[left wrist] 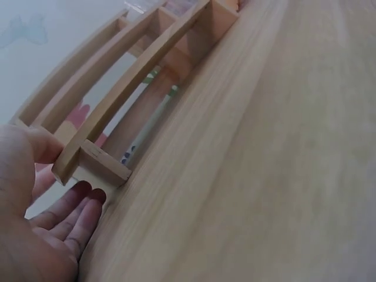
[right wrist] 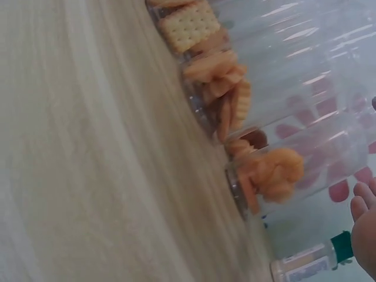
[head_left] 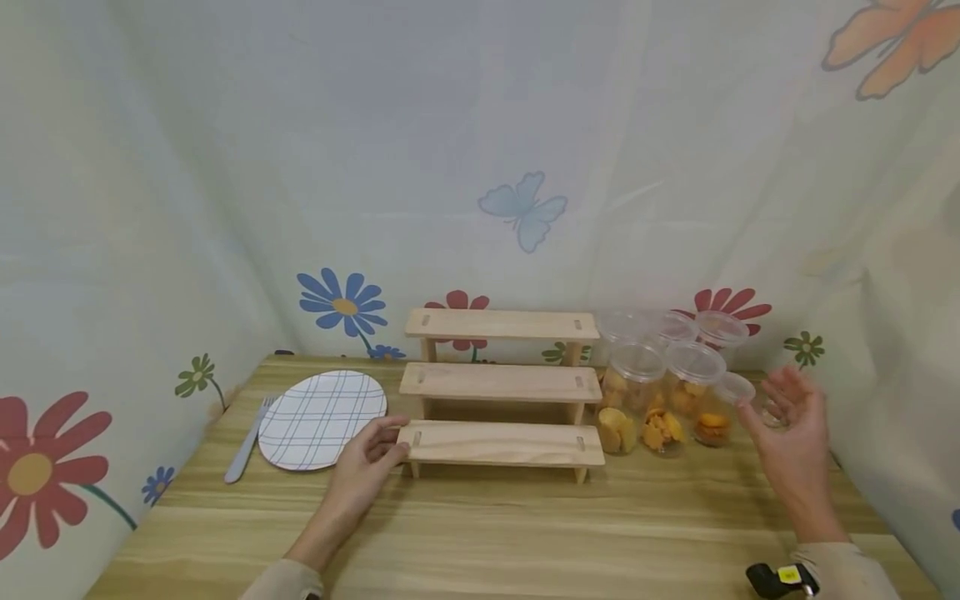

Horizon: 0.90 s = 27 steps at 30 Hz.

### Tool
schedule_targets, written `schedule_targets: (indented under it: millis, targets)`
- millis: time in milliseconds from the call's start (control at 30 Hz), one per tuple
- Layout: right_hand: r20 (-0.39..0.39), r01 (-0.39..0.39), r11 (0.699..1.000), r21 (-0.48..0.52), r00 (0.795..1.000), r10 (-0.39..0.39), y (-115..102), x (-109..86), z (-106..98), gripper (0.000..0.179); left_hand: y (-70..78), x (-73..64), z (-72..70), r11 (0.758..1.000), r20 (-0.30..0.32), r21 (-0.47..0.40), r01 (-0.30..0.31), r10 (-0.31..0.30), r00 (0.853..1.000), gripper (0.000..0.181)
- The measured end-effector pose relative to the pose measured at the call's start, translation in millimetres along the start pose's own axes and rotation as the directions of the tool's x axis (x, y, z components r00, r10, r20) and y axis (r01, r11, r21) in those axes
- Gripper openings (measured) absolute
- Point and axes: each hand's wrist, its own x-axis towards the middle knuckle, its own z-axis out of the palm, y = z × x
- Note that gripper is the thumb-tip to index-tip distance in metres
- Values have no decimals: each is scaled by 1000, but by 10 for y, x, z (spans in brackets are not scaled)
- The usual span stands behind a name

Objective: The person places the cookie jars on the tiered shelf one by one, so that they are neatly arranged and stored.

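A pale wooden three-tier stand sits mid-table. My left hand holds the left end of its lowest step; in the left wrist view, fingers lie on both sides of the step's end. At the stand's right are several clear lidded jars with crackers and orange-yellow snacks. My right hand is raised beside the rightmost jar, fingers spread and loosely bent, thumb by its lid. In the right wrist view only its fingertips show, close to a small green-capped bottle.
Left of the stand lies a white plate with a blue grid pattern, and a fork is beside it. The wooden table backs onto a hanging cloth printed with flowers and butterflies.
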Motion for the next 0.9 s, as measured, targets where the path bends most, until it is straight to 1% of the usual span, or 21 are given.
schedule_targets:
  millis: [133,233,367,533,633,767,900]
  targets:
    - [77,-59,998,-36,995,61,119,1,9,82,-40,14,-6,999,10,34,-10,9,1000,37]
    - [126,-76,995,-65,988,84,214,-7,35,83,-56,16,-10,999,14,45,-2,1,1000,37]
    - [137,-79,992,-96,986,92,311,-20,85,81,-71,16,-16,999,18,48,3,-4,1000,38]
    - [166,-95,985,-142,979,119,408,-32,93,79,-78,23,-20,999,17,40,-11,10,1000,37]
    - [201,-89,988,-126,973,113,477,-34,83,76,-85,22,-24,999,19,35,-13,12,1000,37]
    - [236,-54,994,-93,969,75,574,-38,76,73,-83,19,-22,999,24,36,-13,12,1000,37]
    - [257,-50,996,-73,964,67,656,-53,77,74,-80,15,-18,999,27,37,-9,8,1000,37]
